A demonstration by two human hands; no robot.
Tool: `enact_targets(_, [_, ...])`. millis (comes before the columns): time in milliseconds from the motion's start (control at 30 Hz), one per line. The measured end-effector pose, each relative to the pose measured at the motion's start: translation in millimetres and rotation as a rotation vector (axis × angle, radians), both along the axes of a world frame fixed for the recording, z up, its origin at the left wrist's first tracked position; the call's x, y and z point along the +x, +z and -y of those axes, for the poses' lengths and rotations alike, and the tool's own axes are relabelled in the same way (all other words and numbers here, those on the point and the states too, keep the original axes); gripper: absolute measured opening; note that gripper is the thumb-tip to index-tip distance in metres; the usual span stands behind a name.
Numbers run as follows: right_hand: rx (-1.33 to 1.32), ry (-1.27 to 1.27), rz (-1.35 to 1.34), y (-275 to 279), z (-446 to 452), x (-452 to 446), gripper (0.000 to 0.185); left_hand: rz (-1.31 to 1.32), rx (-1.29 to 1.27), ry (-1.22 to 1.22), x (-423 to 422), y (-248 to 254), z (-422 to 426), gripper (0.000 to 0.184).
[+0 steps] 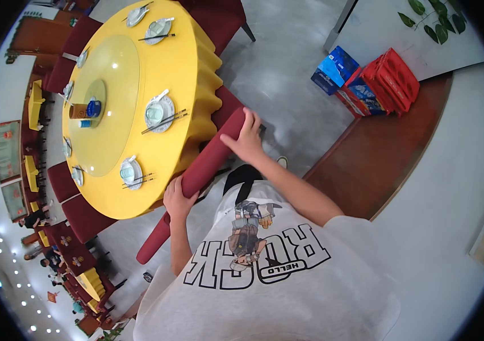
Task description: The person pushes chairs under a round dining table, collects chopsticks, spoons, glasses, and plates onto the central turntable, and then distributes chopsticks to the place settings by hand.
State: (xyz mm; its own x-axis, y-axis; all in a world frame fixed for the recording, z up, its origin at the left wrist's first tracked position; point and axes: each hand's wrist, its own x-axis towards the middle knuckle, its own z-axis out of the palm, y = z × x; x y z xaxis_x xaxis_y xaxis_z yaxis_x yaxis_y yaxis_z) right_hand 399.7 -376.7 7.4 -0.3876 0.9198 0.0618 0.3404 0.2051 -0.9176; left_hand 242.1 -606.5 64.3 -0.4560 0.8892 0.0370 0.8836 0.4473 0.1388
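Both hands hold the top of a dark red chair back [211, 156] beside the round table. My left hand [178, 199] grips its nearer, lower-left part, its fingers curled round the edge. Toward the upper end, my right hand [246, 137] is closed over the chair back, thumb on the near side and fingers over the top. The chair back lies close against the yellow tablecloth [182, 74]; its seat is mostly hidden. Another dark red chair back [154, 241] is just below my left hand.
Plates [167, 120] with glasses and chopsticks ring the table around a glass turntable [122, 85]. Red and blue boxes [381, 85] are stacked by the wall at upper right, on a brown wooden surface [387, 142]. More tables and people are at far left.
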Motion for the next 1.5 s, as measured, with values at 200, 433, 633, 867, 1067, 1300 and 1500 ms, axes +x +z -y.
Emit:
enact_targets(200, [-0.010, 0.194, -0.021, -4, -21, 22, 0.096, 0.157, -0.188, -0.054, 14, 19, -59, 0.074])
enact_targets(433, [-0.673, 0.451, -0.235, -61, -110, 71, 0.049, 0.218, -0.019, -0.200, 83, 6, -245, 0.066])
enact_targets(633, [-0.553, 0.214, 0.084, -104, -234, 185, 0.021, 0.677, -0.087, -0.322, 88, -49, -388, 0.035])
enact_targets(867, [-0.793, -0.199, 0.079, -67, -372, 250, 0.021, 0.426, -0.033, -0.549, 78, -34, -576, 0.029])
enact_targets(1067, [-0.797, -0.126, -0.021, -86, -472, 182, 0.020, 0.532, 0.163, -0.472, 64, -2, -653, 0.033])
enact_targets(1300, [-0.676, 0.135, -0.037, -93, -666, 59, 0.020, 0.615, 0.023, -0.126, 23, -73, -700, 0.032])
enact_targets(1500, [-0.730, 0.094, -0.114, -99, -829, -31, 0.019, 0.387, 0.220, 0.248, -54, -35, -820, 0.036])
